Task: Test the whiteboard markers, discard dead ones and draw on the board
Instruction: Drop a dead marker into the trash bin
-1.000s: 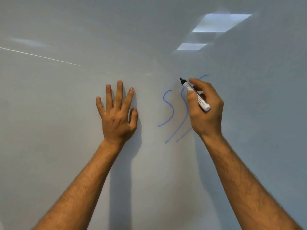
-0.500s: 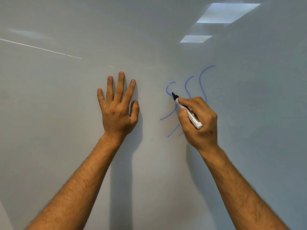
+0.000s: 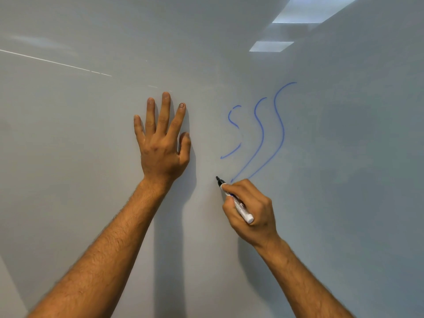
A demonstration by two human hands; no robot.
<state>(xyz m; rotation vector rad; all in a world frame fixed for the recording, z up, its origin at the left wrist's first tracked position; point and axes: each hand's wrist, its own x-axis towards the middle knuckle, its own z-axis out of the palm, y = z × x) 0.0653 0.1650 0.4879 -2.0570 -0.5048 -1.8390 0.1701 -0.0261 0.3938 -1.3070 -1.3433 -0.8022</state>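
A white whiteboard (image 3: 68,157) fills the view. Three wavy blue lines (image 3: 261,134) are drawn on it right of centre; the leftmost one is broken in the middle. My right hand (image 3: 250,212) grips a white marker (image 3: 241,208) with a dark tip, and the tip points up-left at the board just below the lower ends of the lines. My left hand (image 3: 163,143) lies flat on the board with its fingers spread, left of the lines.
Two ceiling lights (image 3: 298,19) reflect in the board at the top right. A thin pale streak (image 3: 55,63) runs across the upper left of the board. A lighter edge strip (image 3: 9,292) shows at the bottom left corner.
My right hand has moved down and left with the marker, from the top of the lines to below them. All three lines are now uncovered. The left hand has stayed flat.
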